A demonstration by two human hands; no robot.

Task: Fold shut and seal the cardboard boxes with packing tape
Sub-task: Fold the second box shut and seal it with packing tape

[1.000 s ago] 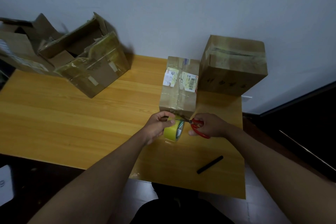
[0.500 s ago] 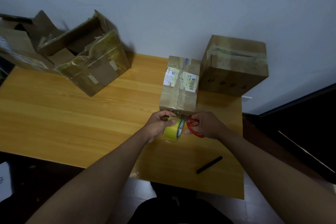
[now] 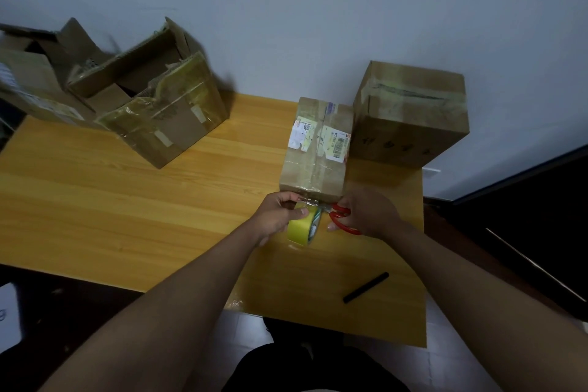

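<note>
Gripping tape roll point(image 3: 302, 227) and scissors point(image 3: 342, 219), both hands at box point(image 3: 316, 149)

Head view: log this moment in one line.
left hand holds tape roll | right hand scissors at tape | labelled box closed

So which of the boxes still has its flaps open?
The torn box at the table's far left; the labelled box and tall box are taped shut.

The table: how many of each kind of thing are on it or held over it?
Cardboard boxes: 4 (labelled box, taped box, open box, far-left box)
Tape rolls: 1 (tape roll)
Scissors: 1 (scissors)
Black markers: 1 (marker)
Total: 7
</note>
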